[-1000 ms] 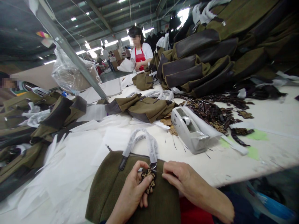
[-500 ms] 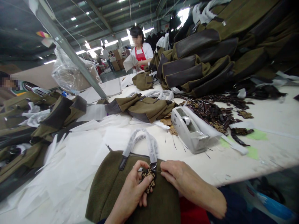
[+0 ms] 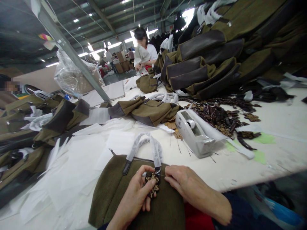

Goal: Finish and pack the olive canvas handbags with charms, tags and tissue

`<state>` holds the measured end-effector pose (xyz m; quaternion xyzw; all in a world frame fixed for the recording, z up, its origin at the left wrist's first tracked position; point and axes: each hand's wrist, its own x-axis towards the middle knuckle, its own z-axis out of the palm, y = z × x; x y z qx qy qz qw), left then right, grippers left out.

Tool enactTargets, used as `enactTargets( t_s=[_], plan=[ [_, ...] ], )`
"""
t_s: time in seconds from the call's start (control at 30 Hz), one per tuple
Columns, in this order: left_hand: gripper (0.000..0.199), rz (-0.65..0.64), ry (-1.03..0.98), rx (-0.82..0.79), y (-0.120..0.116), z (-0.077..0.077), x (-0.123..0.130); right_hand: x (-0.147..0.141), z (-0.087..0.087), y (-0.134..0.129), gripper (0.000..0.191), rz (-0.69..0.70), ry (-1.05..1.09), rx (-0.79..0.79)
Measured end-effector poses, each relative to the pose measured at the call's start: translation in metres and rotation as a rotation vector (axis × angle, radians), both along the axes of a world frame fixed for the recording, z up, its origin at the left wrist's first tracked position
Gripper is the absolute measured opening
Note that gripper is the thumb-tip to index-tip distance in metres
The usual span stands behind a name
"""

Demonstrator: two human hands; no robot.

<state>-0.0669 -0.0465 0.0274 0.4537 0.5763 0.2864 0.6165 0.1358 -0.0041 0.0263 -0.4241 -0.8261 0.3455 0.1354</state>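
An olive-green handbag [image 3: 112, 188] lies in front of me, its handles [image 3: 144, 143] wrapped in white film. My left hand [image 3: 137, 191] is closed on a leopard-print flower-shaped charm [image 3: 153, 184], thumb on its face, just below a metal ring at the handle's base. To the right of the ring, my right hand [image 3: 184, 179] pinches the end of a thin thread or cord [image 3: 162, 175] that runs toward the ring. How the thread joins the charm is hidden by my fingers.
A tape dispenser [image 3: 194, 134] stands beyond my right hand, beside a heap of dark charms [image 3: 216, 116]. White sheets [image 3: 72, 169] spread to the left. Olive bags are piled at left and back right [image 3: 203, 64]. A co-worker [image 3: 144, 54] stands across the table.
My hands, the charm and the handbag have hardly moved. Across the table, the co-worker has raised a pale sheet-like piece in front of the chest.
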Motion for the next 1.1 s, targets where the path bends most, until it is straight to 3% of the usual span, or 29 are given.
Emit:
enactTargets(
  t_s=[0.57, 0.9, 1.1],
  plan=[
    [0.039, -0.014, -0.029, -0.001, 0.000, -0.003, -0.004, -0.006, -0.012, -0.002, 0.010, -0.008, 0.011, 0.074],
    [0.038, 0.063, -0.026, 0.023, 0.002, 0.003, 0.002, -0.020, -0.041, 0.009, 0.018, -0.015, 0.050, 0.184],
    [0.027, -0.025, -0.087, 0.012, 0.014, 0.005, -0.001, -0.023, -0.063, 0.023, 0.017, 0.043, 0.026, 0.291]
  ],
)
